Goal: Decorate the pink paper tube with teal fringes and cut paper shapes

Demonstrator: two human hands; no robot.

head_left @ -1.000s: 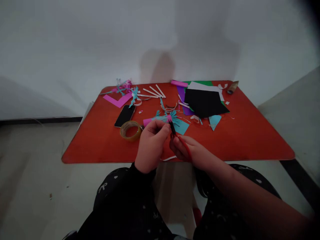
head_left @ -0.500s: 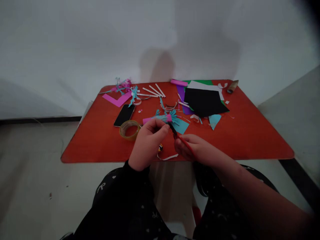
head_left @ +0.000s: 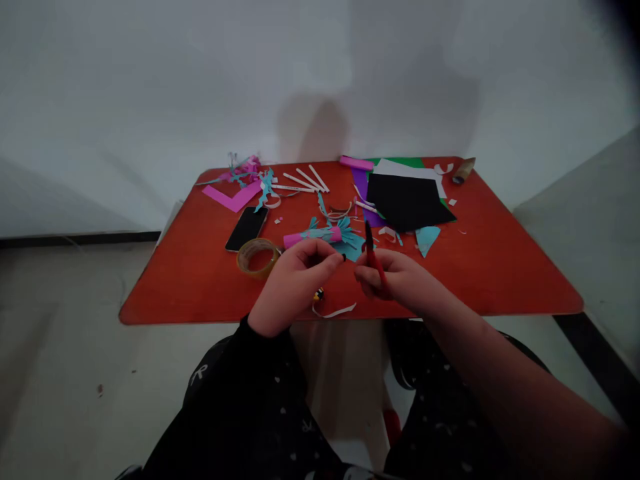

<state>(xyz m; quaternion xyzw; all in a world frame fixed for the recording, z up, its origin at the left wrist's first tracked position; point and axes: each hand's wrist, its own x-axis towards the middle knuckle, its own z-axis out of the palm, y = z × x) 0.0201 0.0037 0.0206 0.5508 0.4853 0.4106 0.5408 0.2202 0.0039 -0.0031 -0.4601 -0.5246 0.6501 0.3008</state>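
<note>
Over the front middle of the red table, my left hand (head_left: 300,277) pinches a small black piece (head_left: 343,257) at its fingertips. What kind of piece it is I cannot make out. My right hand (head_left: 393,277) is wrapped round red-handled scissors (head_left: 373,257), their dark blades pointing up and away from me. Just beyond my left fingers lies a pink paper roll (head_left: 295,239) with cut light-blue paper fringe (head_left: 350,237) at its right end. A roll of brown tape (head_left: 241,262) sits left of my left hand, partly hidden by it.
On the red table (head_left: 500,280) lie a phone (head_left: 247,228), white sticks (head_left: 304,179), black paper (head_left: 410,203) over other coloured sheets, and a pink paper frame (head_left: 235,200). A cardboard tube (head_left: 464,171) rests at the far right corner. Paper scraps are scattered about; a wall stands behind.
My right hand has drawn the scissors away from the left fingertips, to the right, and tipped the blades upright. The black piece now shows at my left fingertips.
</note>
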